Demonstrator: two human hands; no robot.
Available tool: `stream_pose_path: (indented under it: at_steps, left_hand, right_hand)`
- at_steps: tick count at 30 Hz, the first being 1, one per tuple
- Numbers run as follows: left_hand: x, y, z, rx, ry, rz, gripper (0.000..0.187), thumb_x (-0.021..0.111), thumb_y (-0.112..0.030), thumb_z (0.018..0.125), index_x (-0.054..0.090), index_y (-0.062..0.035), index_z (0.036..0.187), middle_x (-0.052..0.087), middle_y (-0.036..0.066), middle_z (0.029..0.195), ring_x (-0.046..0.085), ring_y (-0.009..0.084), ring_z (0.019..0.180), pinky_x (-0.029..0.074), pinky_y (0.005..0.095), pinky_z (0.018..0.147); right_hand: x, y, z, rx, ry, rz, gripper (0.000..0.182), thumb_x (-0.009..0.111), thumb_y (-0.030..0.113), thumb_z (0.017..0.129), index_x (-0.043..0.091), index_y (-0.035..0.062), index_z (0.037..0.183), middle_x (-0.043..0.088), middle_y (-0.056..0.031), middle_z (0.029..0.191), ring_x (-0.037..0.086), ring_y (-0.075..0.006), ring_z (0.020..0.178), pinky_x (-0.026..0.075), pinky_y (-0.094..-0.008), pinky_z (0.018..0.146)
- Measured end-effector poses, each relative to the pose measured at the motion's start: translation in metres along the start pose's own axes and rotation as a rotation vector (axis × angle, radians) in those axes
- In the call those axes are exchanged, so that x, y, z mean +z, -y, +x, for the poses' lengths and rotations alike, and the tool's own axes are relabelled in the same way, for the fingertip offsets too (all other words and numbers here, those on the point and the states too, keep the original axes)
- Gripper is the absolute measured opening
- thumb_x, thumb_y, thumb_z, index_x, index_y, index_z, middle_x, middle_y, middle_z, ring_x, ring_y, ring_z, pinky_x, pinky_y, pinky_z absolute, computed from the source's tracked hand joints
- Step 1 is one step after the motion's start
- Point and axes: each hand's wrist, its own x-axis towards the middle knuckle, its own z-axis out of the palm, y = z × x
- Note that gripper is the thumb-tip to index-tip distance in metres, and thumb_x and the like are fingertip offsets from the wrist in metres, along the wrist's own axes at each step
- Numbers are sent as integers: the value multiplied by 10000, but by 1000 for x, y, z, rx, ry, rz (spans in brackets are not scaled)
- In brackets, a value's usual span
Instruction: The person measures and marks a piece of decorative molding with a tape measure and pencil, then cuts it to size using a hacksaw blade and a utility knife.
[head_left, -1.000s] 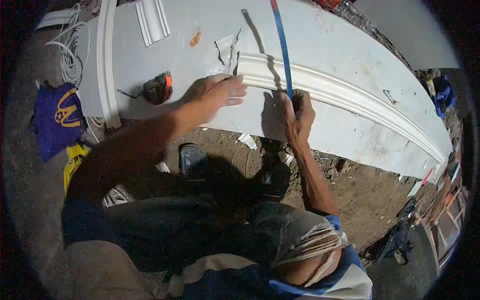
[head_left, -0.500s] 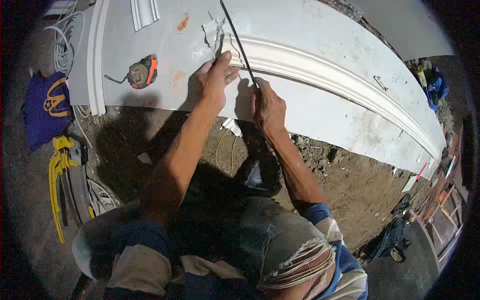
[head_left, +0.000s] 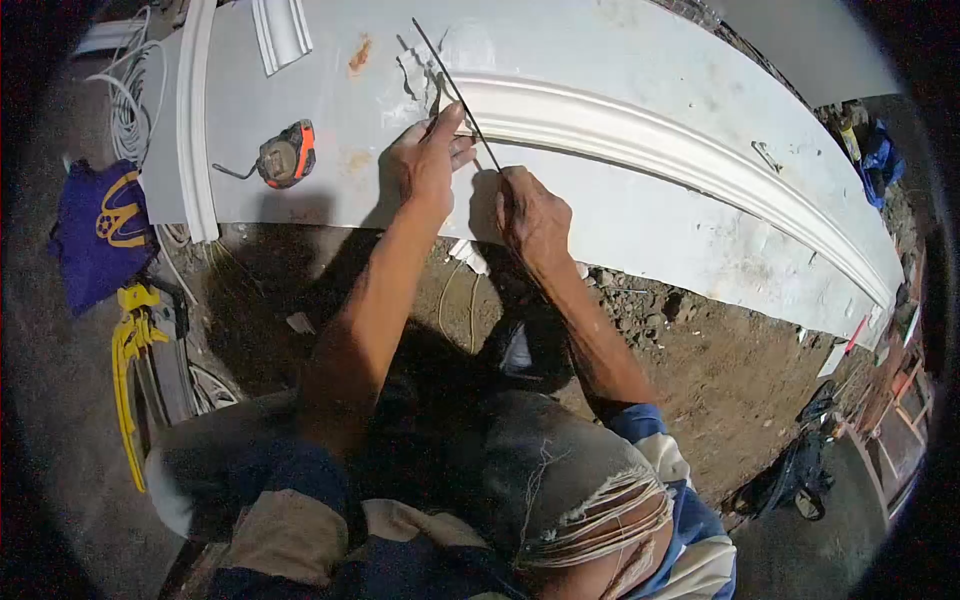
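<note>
A long white crown moulding strip [head_left: 620,130] lies across a white board [head_left: 640,225]. My left hand [head_left: 430,165] is closed on its left end, with the thumb on top and the fingers beneath. My right hand [head_left: 535,215] grips a long, thin dark saw blade [head_left: 440,65], its handle end hidden in the fist. The blade slants up and left across the moulding's end, close to my left thumb. A ragged offcut [head_left: 415,75] lies just beyond that end.
A tape measure [head_left: 287,153] sits left of my hands, with another moulding strip [head_left: 197,120] and a short moulding piece [head_left: 282,35] nearby. Coiled white cable [head_left: 125,95], a purple bag [head_left: 100,225] and a yellow-handled tool [head_left: 130,380] are at the left. A red pencil-like stick [head_left: 856,333] is far right.
The blade now tilts further left, its far tip lower and its line across the moulding end shifted. My left hand keeps its hold on the moulding. The view has shifted slightly.
</note>
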Motion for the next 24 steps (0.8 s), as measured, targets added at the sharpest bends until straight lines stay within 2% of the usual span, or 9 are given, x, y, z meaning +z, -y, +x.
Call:
stream_pose_path:
  at_steps: [4,6,10,12,17,19,21,23,24]
  left_hand:
    - [2,3,1,13,-28,0,448,783,-304,794,602,12,1055,662,109,939,665,237,822,564,309,710]
    - [4,4,3,26,-76,11,423,788,-305,790,622,5,1025,662,100,931,666,243,829,563,314,708]
    - [4,3,2,15,-72,7,408,786,-305,793,634,-1,1019,660,96,916,659,232,808,564,318,702]
    - [3,4,4,28,-43,16,585,791,-277,789,538,105,1152,649,147,932,671,261,772,587,319,659]
    - [3,5,4,32,-39,26,620,791,-290,790,523,112,1178,644,154,966,669,259,781,586,313,672]
    - [7,4,0,23,-104,26,393,767,-292,815,621,3,1030,641,72,896,633,196,778,563,307,720]
    - [3,4,2,28,-60,-1,407,767,-293,817,613,1,1052,641,78,918,645,207,807,564,311,727]
    - [1,6,4,43,-18,10,693,802,-320,776,490,110,1221,635,157,1004,666,269,832,590,336,705]
    - [1,6,4,42,-17,11,693,802,-320,776,490,110,1221,635,157,1004,666,269,832,590,336,705]
  right_hand:
    - [-1,3,2,-4,-42,13,155,636,102,826,542,97,950,614,-137,783,628,-349,675,490,-396,563]
    - [-6,4,2,46,39,81,142,636,91,816,530,89,911,598,-135,760,614,-350,657,477,-400,551]
    - [-5,5,2,19,17,35,141,641,94,813,518,85,883,581,-138,749,596,-353,637,465,-408,544]
    - [-3,4,0,8,-8,45,134,633,83,813,522,92,889,587,-133,761,598,-347,642,467,-408,554]
    - [-5,5,-1,10,5,11,143,626,69,803,535,84,912,604,-136,781,606,-354,659,476,-406,570]
    - [-7,5,-1,9,-5,41,149,624,65,800,540,79,922,611,-137,786,609,-358,666,478,-409,575]
    - [-11,3,-1,27,55,144,167,635,62,793,549,75,935,614,-132,792,606,-357,660,481,-404,578]
    - [-10,6,-2,7,24,101,171,636,54,789,555,80,937,614,-127,792,604,-352,654,483,-398,581]
    - [-10,6,-2,-14,-6,61,176,638,47,784,560,85,938,613,-122,791,602,-346,648,484,-392,584]
